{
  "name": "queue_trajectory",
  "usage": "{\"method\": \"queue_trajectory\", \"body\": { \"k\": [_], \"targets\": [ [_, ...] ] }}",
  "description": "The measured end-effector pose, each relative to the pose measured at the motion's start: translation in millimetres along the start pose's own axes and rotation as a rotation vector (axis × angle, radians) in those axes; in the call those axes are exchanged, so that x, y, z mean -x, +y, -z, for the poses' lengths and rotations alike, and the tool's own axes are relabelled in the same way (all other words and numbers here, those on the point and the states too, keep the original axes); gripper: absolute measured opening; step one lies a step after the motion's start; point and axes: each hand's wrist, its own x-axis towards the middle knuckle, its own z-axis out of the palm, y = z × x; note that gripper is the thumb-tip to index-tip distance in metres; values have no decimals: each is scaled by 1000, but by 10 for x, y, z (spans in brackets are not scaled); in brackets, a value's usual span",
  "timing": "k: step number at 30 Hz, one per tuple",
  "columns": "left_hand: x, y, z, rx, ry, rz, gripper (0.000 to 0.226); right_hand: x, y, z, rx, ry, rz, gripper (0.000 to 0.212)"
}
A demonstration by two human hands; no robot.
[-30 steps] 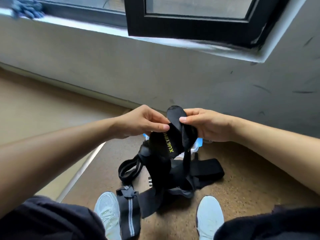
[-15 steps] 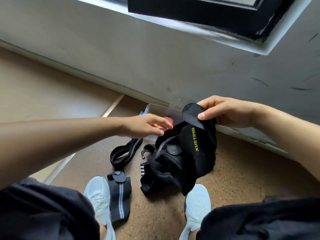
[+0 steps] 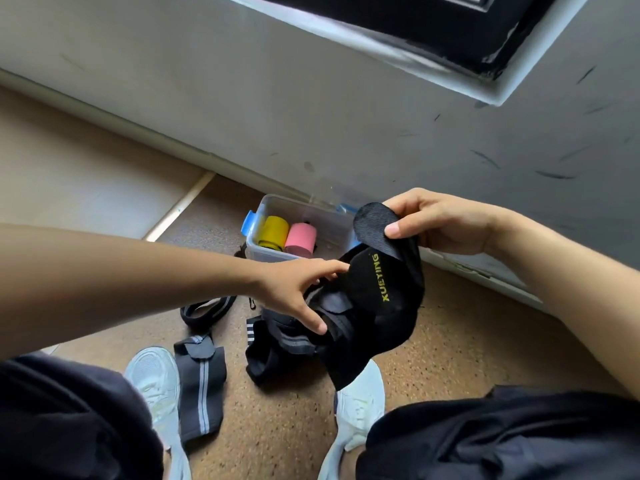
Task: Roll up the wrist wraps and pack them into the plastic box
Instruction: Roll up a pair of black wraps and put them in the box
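Observation:
My right hand (image 3: 440, 221) pinches the top end of a black wrist wrap (image 3: 381, 306) with yellow lettering, which hangs down over a heap of black wraps (image 3: 287, 337) on the floor. My left hand (image 3: 298, 289) is spread, fingers apart, over that heap, fingertips at the hanging wrap. Behind stands the clear plastic box (image 3: 273, 206) with a blue latch; a yellow roll (image 3: 274, 232) and a pink roll (image 3: 301, 237) lie inside. A grey-striped wrap (image 3: 201, 375) lies flat by my left shoe.
A looped black strap (image 3: 207, 310) lies left of the heap. My white shoes (image 3: 156, 382) flank the wraps on the speckled brown floor. A grey wall (image 3: 311, 116) with a window sill rises just behind the box. My dark-clothed knees fill the bottom corners.
My left hand let go of the wrap, opened and dropped toward the heap. My right hand kept the wrap's end and shifted right. The view tilted down, and the box with its rolls shows.

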Motion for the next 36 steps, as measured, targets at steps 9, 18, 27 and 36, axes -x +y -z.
{"method": "queue_trajectory", "body": {
  "k": [9,18,27,36],
  "targets": [
    [132,-78,9,47,114,31,77,2,117,189,213,135,-83,40],
    [281,-162,41,588,119,206,33,-11,384,350,369,293,-179,12],
    [604,-761,111,498,381,735,34,-8,476,427,323,321,-155,23],
    [580,-758,14,112,237,631,40,-185,374,245,304,249,-96,13]
  ]
}}
